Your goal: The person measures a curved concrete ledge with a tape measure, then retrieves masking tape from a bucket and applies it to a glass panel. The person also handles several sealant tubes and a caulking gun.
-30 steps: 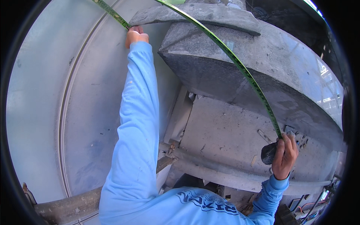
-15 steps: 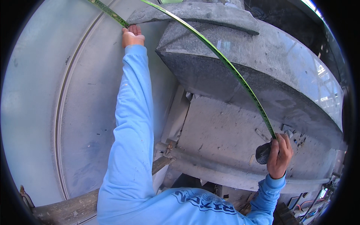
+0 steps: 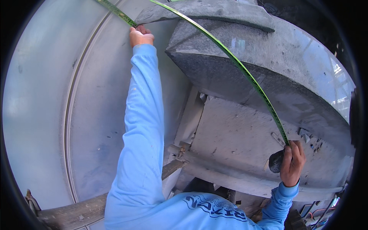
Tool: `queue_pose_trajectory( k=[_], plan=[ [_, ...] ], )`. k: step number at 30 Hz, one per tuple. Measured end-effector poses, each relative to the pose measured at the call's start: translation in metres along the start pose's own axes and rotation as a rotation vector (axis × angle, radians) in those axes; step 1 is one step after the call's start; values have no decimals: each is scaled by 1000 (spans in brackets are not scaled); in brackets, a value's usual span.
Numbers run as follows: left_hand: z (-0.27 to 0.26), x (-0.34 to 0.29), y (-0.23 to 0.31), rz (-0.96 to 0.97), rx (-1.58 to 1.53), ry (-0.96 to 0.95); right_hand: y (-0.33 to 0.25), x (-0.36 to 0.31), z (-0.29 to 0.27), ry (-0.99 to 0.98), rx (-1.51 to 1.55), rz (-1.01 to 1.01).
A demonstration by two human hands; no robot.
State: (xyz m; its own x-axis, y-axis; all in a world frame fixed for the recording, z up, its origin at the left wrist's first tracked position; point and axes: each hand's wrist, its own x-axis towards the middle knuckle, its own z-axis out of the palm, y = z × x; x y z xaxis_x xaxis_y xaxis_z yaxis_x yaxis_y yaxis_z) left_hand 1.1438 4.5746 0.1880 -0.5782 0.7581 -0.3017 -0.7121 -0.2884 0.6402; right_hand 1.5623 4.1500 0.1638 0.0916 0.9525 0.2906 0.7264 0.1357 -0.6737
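Lettering [image 3: 216, 209] crosses the blue shirt [image 3: 145, 99]; right hand [image 3: 293, 163] holds marked green tape [image 3: 245, 70].

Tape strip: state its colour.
The tape strip is green with dark markings, best seen in the head view.

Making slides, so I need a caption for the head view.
Left hand on green measuring tape, right hand holding its dark case, near a curved grey slab.

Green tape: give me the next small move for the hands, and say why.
Perhaps the right hand should draw in a little slack while the left hand holds its place: the green tape seems to bow in a wide arc from the dark case up out of view, and a green strip reaches the left hand.
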Motion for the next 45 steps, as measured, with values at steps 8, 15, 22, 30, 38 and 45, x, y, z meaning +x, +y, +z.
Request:
queue_pose_trajectory(
  k=[8, 15, 22, 30, 38, 45],
  plan=[
    [-2, 11, 2, -7, 47, -15, 7, -1, 1, -42, 15, -47],
    [-1, 10, 2, -21, 4, 4, 10, -3, 5, -64, 12, -35],
    [-1, 11, -1, -2, -66, 29, 16, -7, 10, -53, 25, -46],
    [-3, 10, 0, 2, -46, -4, 22, -11, 14, -66, 7, -48],
    [-3, 12, 0, 21, -64, -14, 22, -10, 14, -64, 4, -51],
    [-6, 15, -4, 68, -14, -44, 19, -9, 12, -62, 17, -44]
  ],
)
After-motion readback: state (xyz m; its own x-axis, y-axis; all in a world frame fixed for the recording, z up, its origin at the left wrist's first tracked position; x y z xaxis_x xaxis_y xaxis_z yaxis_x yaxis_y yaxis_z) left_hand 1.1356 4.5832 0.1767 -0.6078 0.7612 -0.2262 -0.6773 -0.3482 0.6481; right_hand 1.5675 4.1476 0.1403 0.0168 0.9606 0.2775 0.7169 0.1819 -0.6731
